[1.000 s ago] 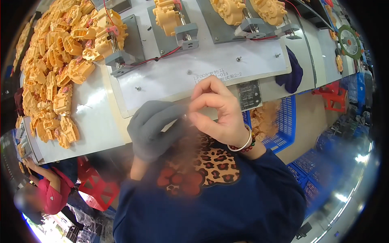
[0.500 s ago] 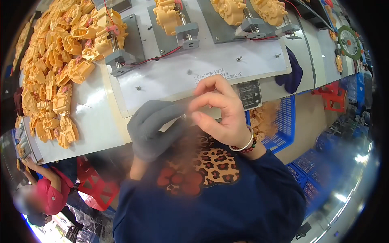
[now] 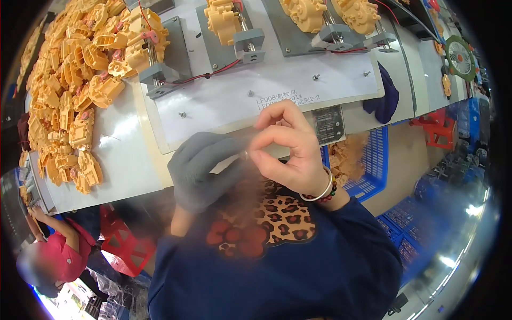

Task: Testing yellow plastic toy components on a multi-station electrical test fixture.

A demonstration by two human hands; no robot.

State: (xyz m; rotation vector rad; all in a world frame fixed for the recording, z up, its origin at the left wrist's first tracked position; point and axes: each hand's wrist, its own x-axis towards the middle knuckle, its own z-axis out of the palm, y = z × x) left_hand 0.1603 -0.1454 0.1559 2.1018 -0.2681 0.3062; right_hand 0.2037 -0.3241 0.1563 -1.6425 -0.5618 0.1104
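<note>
My left hand (image 3: 194, 168), in a grey glove, is closed in a pinch in front of my chest. Bare and wearing bracelets at the wrist, my right hand (image 3: 288, 152) meets it, thumb and index finger bent together. A tiny shiny thing (image 3: 245, 155) shows where the fingertips of both hands come together; it is too small and smeared to name. Just beyond the hands lies a white board (image 3: 213, 114) with printed paper and small metal posts. Yellow plastic housings (image 3: 221, 24) sit on grey fixtures (image 3: 248, 42) with metal rods and red wires.
A large heap of yellow plastic parts (image 3: 66, 96) covers the table's left side. A dark blue cloth (image 3: 388, 96) hangs at the table edge. Below right stands a blue basket (image 3: 377, 165) with yellow parts. A co-worker in a red shirt (image 3: 66, 256) is at lower left, near a red stool (image 3: 125, 242).
My right thumb and index finger have drawn closer together at the tiny shiny thing. My left hand has barely moved.
</note>
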